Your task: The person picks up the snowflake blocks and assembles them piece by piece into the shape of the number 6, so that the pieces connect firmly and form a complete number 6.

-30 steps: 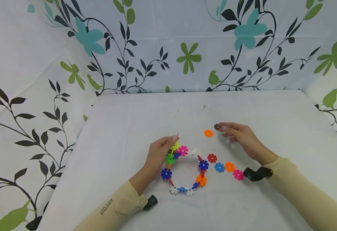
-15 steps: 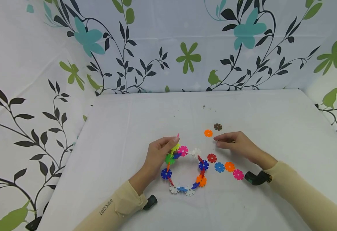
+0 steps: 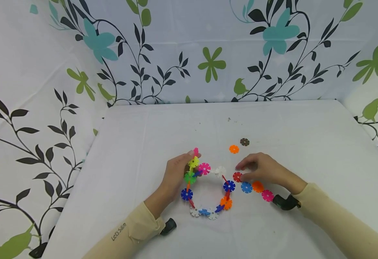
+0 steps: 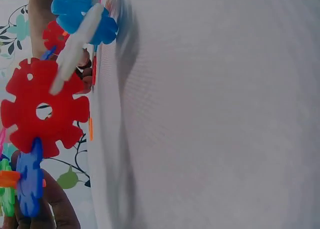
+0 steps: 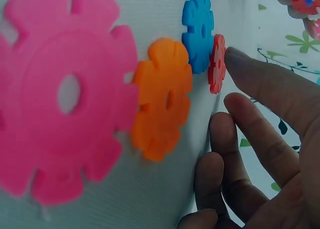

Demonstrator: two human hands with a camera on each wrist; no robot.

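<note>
A ring of linked plastic notched discs (image 3: 229, 186) in mixed colours lies on the table. My left hand (image 3: 176, 172) grips its upper left part, beside yellow, green and pink discs; some fingers are hidden behind them. Close up in the left wrist view are the ring's red disc (image 4: 44, 109) and blue disc (image 4: 30, 181). My right hand (image 3: 268, 171) is over a loose red disc (image 3: 237, 176) right of the ring. Its thumb touches that disc in the right wrist view, while the other fingers (image 5: 260, 134) are bent loosely and apart from it.
Loose blue (image 3: 246, 187), orange (image 3: 257, 186) and pink discs (image 3: 267, 195) lie in a slanting row by the right wrist. Further back are an orange disc (image 3: 234, 149) and a brown disc (image 3: 244, 142). Patterned cloth (image 3: 176, 43) hangs behind the white table (image 3: 150, 136).
My right hand has come from the brown disc at the back, down and towards me, to the red disc. The left hand has tilted the ring's top pink disc slightly, staying in place.
</note>
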